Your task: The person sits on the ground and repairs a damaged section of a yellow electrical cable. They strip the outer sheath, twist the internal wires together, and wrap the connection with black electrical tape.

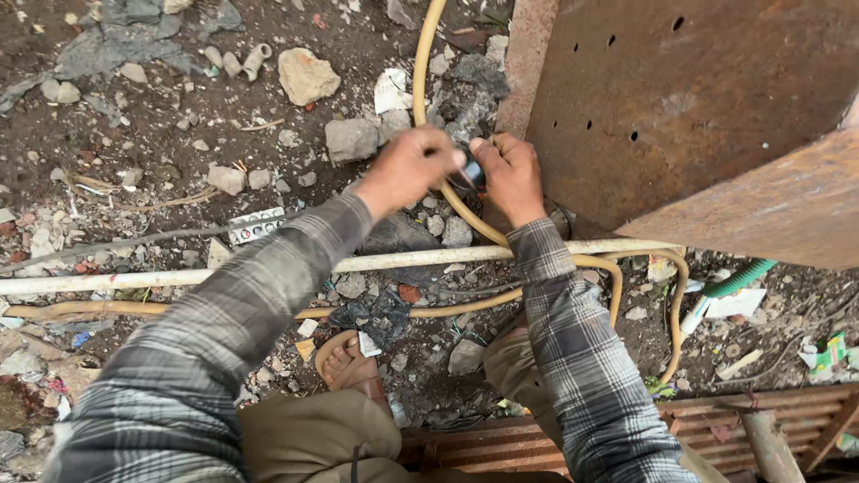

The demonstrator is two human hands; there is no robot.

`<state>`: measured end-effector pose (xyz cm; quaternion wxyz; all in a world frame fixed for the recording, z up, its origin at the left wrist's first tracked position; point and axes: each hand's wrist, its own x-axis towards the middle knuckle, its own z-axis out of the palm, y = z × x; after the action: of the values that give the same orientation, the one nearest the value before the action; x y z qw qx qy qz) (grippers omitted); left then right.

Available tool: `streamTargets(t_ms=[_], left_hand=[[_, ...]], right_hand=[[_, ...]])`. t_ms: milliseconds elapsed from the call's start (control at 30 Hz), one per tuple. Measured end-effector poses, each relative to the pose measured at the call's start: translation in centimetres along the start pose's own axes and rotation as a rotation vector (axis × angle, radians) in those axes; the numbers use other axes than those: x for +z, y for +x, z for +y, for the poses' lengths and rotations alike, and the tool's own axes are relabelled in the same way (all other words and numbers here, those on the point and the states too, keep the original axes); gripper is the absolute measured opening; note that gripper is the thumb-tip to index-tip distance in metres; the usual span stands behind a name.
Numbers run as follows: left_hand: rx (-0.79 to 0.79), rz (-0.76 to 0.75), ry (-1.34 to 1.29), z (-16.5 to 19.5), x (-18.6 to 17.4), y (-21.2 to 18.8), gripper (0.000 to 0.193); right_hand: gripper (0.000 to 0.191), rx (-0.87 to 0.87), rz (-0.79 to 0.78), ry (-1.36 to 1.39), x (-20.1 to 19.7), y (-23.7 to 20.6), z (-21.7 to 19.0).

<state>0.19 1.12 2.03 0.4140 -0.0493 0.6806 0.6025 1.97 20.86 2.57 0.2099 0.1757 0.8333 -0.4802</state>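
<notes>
Both hands, left hand (407, 168) and right hand (512, 174), pinch a dark fitting (469, 175) on the yellow hose (424, 63), just beside the rusty metal plate (680, 98).

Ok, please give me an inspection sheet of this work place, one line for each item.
Surface: dirt ground, stony and littered.
Job's things: yellow hose; small dark object on it, kind unclear.
Clutter: stones, paper scraps, white strip.
Grippers: left hand and right hand both closed at the dark object.
Cables: white pipe, green corrugated tube, thin grey cable.
Surroundings: rusty metal plate, rusty grating.
</notes>
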Motion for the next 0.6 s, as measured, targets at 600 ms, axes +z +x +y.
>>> streamTargets(t_ms=[600], left_hand=[[0.356,0.321,0.344,2.8,1.3,-1.2,0.027]], right_hand=[[0.025,-0.064,0.069,0.45,0.7,2.2,-4.7]])
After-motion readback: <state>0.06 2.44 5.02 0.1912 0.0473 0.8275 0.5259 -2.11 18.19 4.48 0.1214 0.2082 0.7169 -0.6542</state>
